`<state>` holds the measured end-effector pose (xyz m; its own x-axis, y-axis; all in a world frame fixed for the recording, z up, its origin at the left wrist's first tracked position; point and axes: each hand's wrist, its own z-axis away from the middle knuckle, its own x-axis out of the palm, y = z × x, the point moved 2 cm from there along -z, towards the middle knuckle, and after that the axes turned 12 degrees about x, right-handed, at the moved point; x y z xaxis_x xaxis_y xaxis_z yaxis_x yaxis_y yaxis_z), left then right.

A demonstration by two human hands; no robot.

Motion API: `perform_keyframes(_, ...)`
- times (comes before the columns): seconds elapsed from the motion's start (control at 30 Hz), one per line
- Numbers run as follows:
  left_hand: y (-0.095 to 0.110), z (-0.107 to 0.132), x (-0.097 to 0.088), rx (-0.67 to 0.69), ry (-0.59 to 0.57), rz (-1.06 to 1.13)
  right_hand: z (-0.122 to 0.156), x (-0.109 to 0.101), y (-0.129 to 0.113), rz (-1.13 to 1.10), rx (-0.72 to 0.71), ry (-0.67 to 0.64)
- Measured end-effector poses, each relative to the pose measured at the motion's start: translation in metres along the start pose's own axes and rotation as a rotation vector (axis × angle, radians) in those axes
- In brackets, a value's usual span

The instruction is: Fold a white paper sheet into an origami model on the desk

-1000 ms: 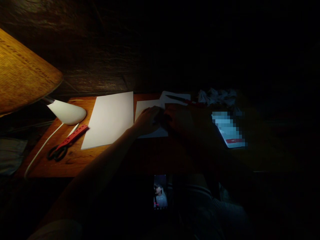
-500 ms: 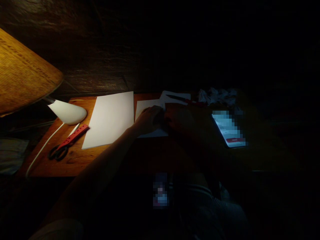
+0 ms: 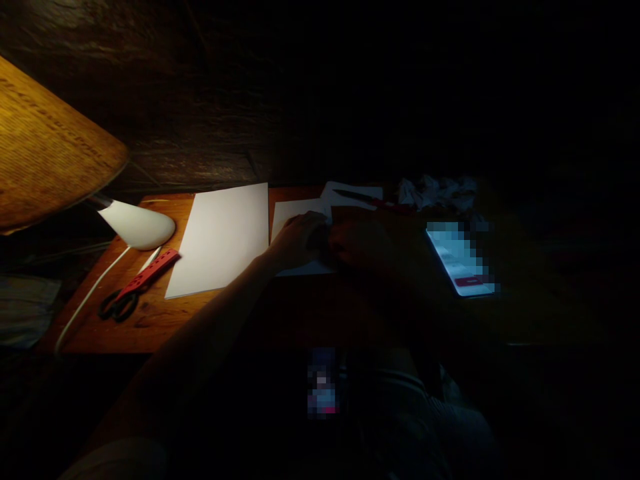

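Over a small white sheet of paper (image 3: 290, 208) at the middle of the wooden table, both my hands meet. My left hand (image 3: 303, 233) rests on the sheet, its fingers curled toward the other hand. Beside it, in deep shadow, my right hand (image 3: 353, 241) looks closed like a fist. Whatever lies between the fingers is hidden by the dark. Just behind, a knife-like blade with a red handle (image 3: 370, 199) lies across another white paper (image 3: 334, 187). To the left is a larger white sheet (image 3: 225, 233), flat on the table.
At left stand a lamp with a woven shade (image 3: 55, 147) and a white base (image 3: 140, 223). Dark-handled scissors (image 3: 120, 305) lie by a red strip with dark marks (image 3: 153, 272). Crumpled paper (image 3: 435, 192) and a lit phone (image 3: 457, 263) sit on the right of the table (image 3: 135, 337).
The whole view has shifted very slightly. Both hands stay together over the small sheet, with no clear movement.
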<state>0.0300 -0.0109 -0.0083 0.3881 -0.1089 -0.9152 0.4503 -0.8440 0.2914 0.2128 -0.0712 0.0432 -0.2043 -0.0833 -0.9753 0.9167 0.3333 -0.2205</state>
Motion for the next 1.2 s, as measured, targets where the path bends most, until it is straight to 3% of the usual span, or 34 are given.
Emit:
perform_keyframes(0.23, 0.0, 0.003, 0.002, 0.027, -0.005, -0.01, 0.001, 0.002, 0.007, -0.056, 0.008, 0.009)
perform_keyframes(0.47, 0.001, 0.006, 0.006, 0.014, 0.019, -0.027, -0.001, 0.003, 0.026, -0.09, 0.208, 0.189)
perform_keyframes(1.2, 0.002, 0.006, 0.008, 0.024, 0.014, 0.0, -0.007, 0.012, 0.005, 0.014, 0.194, 0.172)
